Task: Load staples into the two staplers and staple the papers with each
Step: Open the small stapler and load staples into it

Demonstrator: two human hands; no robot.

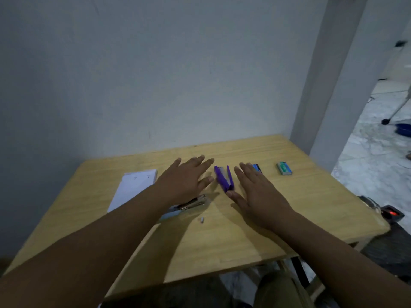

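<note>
The purple stapler (224, 178) lies hinged open on the table (244, 230), between both hands. The left hand (185, 182) and right hand (259, 192) are flat with spread fingers, holding nothing. The second stapler (189, 205) lies left of the purple one, partly under the left wrist.

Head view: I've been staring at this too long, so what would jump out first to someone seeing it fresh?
Two open hands, left hand and right hand, spread flat above the wooden table. Between them lies the purple stapler, hinged open. A second stapler sits partly hidden under the left wrist, white papers to its left.
</note>
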